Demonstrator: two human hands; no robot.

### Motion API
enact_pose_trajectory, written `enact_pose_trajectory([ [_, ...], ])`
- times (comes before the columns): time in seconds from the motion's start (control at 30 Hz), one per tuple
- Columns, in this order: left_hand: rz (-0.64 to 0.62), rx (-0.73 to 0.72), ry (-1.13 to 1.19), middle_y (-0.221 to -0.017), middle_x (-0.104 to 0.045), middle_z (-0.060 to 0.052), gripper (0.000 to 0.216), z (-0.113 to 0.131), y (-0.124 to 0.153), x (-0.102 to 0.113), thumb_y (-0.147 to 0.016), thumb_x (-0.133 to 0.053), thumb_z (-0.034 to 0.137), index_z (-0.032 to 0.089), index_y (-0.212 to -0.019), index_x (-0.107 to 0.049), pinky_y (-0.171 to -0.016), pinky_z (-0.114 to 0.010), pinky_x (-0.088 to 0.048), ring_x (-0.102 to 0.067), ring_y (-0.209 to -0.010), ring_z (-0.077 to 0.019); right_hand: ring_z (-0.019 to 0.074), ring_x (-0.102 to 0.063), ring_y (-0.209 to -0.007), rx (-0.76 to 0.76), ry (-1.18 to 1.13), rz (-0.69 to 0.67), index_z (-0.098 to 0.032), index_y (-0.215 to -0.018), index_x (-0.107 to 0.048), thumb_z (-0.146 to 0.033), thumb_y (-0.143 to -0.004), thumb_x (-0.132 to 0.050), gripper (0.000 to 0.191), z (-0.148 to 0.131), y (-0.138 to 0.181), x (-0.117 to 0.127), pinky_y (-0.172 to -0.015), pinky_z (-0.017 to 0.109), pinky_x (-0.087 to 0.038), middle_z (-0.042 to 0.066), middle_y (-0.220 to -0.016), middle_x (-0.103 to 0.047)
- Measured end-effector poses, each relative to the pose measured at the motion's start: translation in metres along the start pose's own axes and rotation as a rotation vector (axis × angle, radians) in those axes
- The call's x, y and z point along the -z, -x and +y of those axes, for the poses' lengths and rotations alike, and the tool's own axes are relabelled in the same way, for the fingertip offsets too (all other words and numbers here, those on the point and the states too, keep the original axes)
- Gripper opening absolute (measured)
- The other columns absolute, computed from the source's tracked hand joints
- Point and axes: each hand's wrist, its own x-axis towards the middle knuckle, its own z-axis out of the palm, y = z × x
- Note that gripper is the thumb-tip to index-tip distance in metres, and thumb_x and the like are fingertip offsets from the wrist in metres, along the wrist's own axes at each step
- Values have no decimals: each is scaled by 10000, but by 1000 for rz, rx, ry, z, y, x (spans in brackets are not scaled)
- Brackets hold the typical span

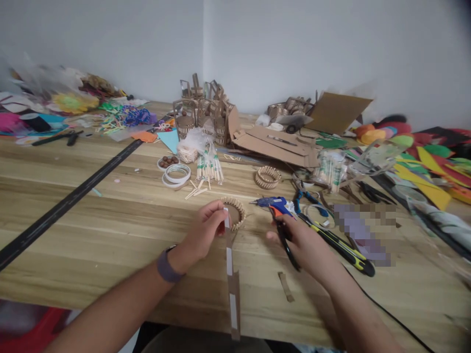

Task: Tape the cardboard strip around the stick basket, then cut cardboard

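Note:
My left hand pinches the upper end of a long brown cardboard strip with white pieces along it. The strip hangs down toward the front edge of the table. Just behind the fingers lies a ring of short wooden sticks around a brown base, partly hidden by the hand. My right hand is closed around a black-handled tool; blur and the fingers hide its exact kind. Close to this hand lies a blue hot glue gun. A short cardboard piece rests on the table below.
A yellow-black utility knife, blue-handled pliers and a black cable lie at the right. Further back are another stick ring, tape rolls, bagged sticks, cardboard sheets and small baskets.

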Motion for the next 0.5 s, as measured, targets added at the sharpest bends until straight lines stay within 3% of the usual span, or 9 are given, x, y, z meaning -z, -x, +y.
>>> enact_pose_trajectory([
  [0.13,-29,-11,46,-556,-502,17,243,5,-1,0,-805,-485,304,207,-584,-462,-524,-252,-341,-434,-535,-119,267,-697,-766,-189,383,-73,-138,-1177,-605,-280,-874,-567,337,26,2,5,-617,298,-439,130,-869,-735],
  [0.27,-26,0,114,-523,-485,21,220,9,-2,-1,-766,-491,290,209,-569,-439,-498,-248,-317,-409,-506,-112,312,-678,-961,-173,560,-72,-104,-1292,-545,-202,-897,-542,407,25,16,-1,-754,353,-465,192,-1058,-700],
  [0.33,-4,-2,140,-514,-476,25,214,10,-3,-1,-754,-494,292,210,-569,-427,-488,-245,-314,-405,-495,-109,305,-672,-930,-106,589,-53,-142,-1171,-617,-229,-900,-547,293,20,29,-7,-734,355,-466,180,-1036,-684],
  [0.43,30,15,214,-505,-475,29,213,9,-7,0,-756,-507,300,209,-583,-421,-474,-234,-310,-407,-482,-104,251,-668,-817,30,496,-154,-189,-880,-653,-186,-853,-579,79,12,46,-21,-601,296,-443,130,-921,-664],
  [0.5,49,33,262,-501,-472,32,210,7,-9,1,-751,-523,291,206,-587,-422,-465,-225,-309,-408,-474,-100,210,-658,-749,54,446,-186,-192,-786,-623,-119,-855,-528,138,10,52,-31,-557,272,-425,108,-877,-643],
])
